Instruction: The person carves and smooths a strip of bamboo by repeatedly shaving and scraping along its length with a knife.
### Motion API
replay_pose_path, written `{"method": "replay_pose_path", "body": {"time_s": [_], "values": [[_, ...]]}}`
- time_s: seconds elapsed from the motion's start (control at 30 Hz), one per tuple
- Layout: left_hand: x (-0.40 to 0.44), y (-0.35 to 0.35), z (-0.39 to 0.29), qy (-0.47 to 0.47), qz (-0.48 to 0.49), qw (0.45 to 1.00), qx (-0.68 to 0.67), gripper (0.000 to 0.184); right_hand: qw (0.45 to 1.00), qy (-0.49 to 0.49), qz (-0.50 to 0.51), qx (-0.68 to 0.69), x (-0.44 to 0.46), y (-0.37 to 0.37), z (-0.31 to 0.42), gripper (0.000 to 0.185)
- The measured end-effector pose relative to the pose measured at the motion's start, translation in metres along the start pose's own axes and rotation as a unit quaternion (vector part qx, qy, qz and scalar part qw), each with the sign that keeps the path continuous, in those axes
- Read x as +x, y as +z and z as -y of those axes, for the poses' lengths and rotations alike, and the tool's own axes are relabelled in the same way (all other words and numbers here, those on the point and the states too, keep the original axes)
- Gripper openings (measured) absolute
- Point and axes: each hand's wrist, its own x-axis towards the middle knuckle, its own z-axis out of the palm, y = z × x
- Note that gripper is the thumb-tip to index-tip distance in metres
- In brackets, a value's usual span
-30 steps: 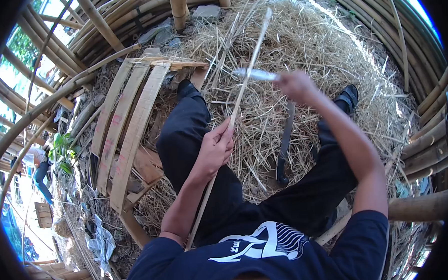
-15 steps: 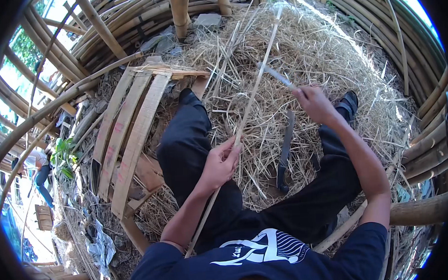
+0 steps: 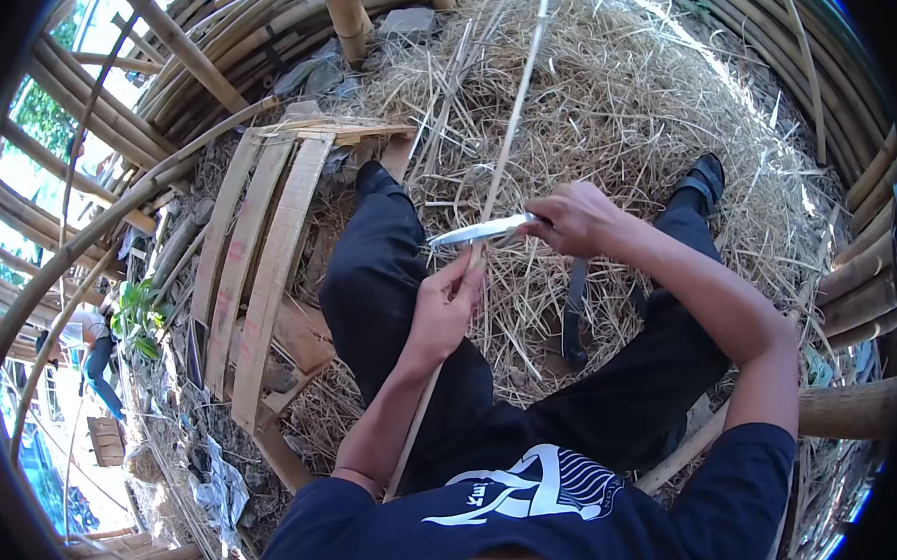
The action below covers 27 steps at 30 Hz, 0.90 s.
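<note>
A long thin bamboo strip (image 3: 515, 127) runs from beside my body up over the shavings, and my left hand (image 3: 444, 315) is closed around its middle. In my right hand (image 3: 574, 220) is the handle of a knife (image 3: 478, 231). Its pale blade lies across the strip just above my left fingers. Between my legs a second, dark-bladed knife (image 3: 575, 314) rests on the shavings, its upper part hidden below my right hand.
Bamboo shavings (image 3: 641, 101) cover the ground ahead. A wooden slatted pallet (image 3: 278, 277) leans at the left. Bamboo poles (image 3: 854, 402) and stacked bamboo surround the spot. Another person (image 3: 96, 355) is outside at the far left.
My right hand and its knife have moved down and left along the strip, close to my left hand. The left hand keeps its hold.
</note>
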Motion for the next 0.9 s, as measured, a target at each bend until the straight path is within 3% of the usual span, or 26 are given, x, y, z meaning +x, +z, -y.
{"method": "replay_pose_path", "body": {"time_s": [0.1, 0.17, 0.2, 0.23, 0.27, 0.3, 0.37, 0.4, 0.43, 0.5, 0.57, 0.7, 0.77, 0.83, 0.9], "values": [[-0.002, -0.006, 0.0, -0.004, -0.014, 1.0, 0.023, 0.032, 0.997, 0.043, 0.008, -0.069, 0.009, -0.006, -0.015, 0.043], [-0.008, -0.005, -0.006, -0.027, -0.008, 1.0, 0.003, 0.03, 0.99, 0.127, -0.022, -0.061, 0.008, -0.012, -0.053, 0.042], [-0.017, -0.006, -0.002, -0.019, -0.01, 1.0, 0.022, 0.03, 0.969, 0.244, -0.013, -0.041, 0.003, -0.034, -0.06, 0.034], [-0.026, -0.009, -0.003, -0.055, 0.01, 0.997, 0.047, 0.032, 0.964, 0.253, -0.083, -0.009, -0.006, -0.019, -0.129, 0.028], [-0.038, -0.01, 0.004, -0.055, 0.013, 0.997, 0.051, 0.033, 0.875, 0.401, -0.192, 0.19, -0.021, -0.035, -0.154, 0.031], [-0.048, -0.015, 0.009, -0.059, 0.014, 0.996, 0.059, 0.034, 0.901, 0.366, -0.158, -0.17, -0.04, -0.058, -0.174, 0.037], [-0.049, -0.023, 0.009, -0.048, 0.03, 0.997, 0.048, 0.036, 0.829, 0.49, -0.264, -0.054, -0.07, -0.071, -0.199, 0.046], [-0.054, -0.023, 0.012, -0.056, 0.046, 0.997, 0.034, 0.037, 0.833, 0.487, -0.257, -0.056, -0.073, -0.058, -0.199, 0.046], [-0.053, -0.019, 0.015, -0.061, 0.043, 0.997, 0.028, 0.037, 0.867, 0.401, -0.28, -0.095, -0.074, -0.039, -0.194, 0.049], [-0.036, -0.011, 0.016, 0.016, 0.011, 0.998, 0.059, 0.036, 0.891, 0.311, -0.302, -0.135, -0.081, -0.029, -0.182, 0.053], [-0.027, -0.008, 0.01, 0.002, 0.023, 0.999, 0.037, 0.036, 0.918, 0.334, -0.209, 0.052, -0.054, -0.052, -0.105, 0.052], [-0.021, -0.002, -0.014, 0.032, -0.001, 0.987, 0.155, 0.038, 0.94, 0.255, -0.145, 0.175, -0.027, -0.057, -0.035, 0.049], [-0.018, 0.0, -0.014, 0.035, -0.013, 0.976, 0.215, 0.039, 0.965, 0.193, -0.058, 0.165, -0.019, -0.055, -0.006, 0.048], [-0.009, -0.001, -0.005, 0.177, -0.055, 0.93, 0.318, 0.038, 0.976, 0.165, 0.02, 0.139, -0.014, -0.051, 0.022, 0.048], [-0.009, 0.002, -0.01, 0.157, -0.056, 0.93, 0.328, 0.038, 0.987, 0.117, 0.037, 0.1, -0.013, -0.034, 0.031, 0.051]]}}
